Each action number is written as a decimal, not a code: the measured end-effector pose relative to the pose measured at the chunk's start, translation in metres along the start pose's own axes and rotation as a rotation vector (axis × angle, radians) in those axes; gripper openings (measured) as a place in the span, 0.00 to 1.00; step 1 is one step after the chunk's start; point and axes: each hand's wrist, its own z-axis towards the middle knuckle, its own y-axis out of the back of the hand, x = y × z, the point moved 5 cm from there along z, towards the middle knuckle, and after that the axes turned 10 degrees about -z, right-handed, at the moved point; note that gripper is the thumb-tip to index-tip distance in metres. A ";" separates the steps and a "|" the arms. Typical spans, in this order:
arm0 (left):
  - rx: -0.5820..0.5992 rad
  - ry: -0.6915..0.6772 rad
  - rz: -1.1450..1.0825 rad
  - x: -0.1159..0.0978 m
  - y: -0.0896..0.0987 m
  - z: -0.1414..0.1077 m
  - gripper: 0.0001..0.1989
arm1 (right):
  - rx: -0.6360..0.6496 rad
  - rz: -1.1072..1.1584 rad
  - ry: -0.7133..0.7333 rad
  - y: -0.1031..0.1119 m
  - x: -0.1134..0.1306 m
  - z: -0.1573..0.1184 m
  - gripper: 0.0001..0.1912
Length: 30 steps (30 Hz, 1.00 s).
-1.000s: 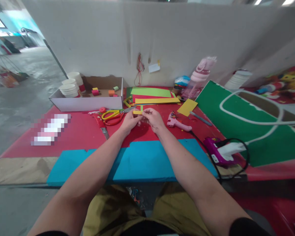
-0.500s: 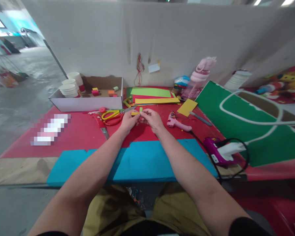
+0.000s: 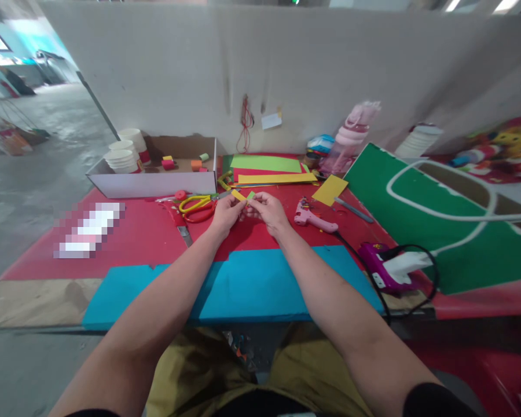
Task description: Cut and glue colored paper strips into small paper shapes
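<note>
Over the red table cover [image 3: 134, 231], my left hand [image 3: 226, 214] pinches a small yellow paper piece [image 3: 238, 196]. Close beside it, my right hand [image 3: 267, 211] is closed on a small green paper piece [image 3: 250, 196]. The two pieces meet or nearly meet between my fingertips. Scissors with yellow and red handles [image 3: 195, 207] lie left of my left hand. To the right of my right hand rests a pink glue gun [image 3: 315, 220]. Blue sheets [image 3: 260, 284] lie under my forearms.
A box [image 3: 156, 184] with paper cups [image 3: 122, 161] and small colored rolls stands at the back left. Yellow and green sheets [image 3: 264, 163] lie behind my hands. At right are a purple power socket [image 3: 384, 269], cables, a green board [image 3: 399, 220] and a pink bottle [image 3: 351, 136].
The yellow piece has tilted, its left end now higher. The green piece has turned from upright to slanting right. Both hands stay in nearly the same place.
</note>
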 end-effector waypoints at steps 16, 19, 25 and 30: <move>-0.051 0.011 -0.028 -0.001 0.000 -0.001 0.14 | 0.009 0.028 0.001 -0.001 0.003 -0.004 0.10; -0.024 0.010 -0.022 -0.001 -0.001 -0.001 0.15 | 0.009 0.011 0.000 -0.001 0.004 -0.004 0.11; 0.017 0.013 -0.023 0.001 -0.001 0.001 0.13 | 0.020 -0.030 -0.009 -0.002 0.003 -0.004 0.11; -0.019 -0.009 -0.033 0.002 0.000 0.002 0.11 | 0.017 -0.080 0.024 -0.002 0.004 -0.003 0.09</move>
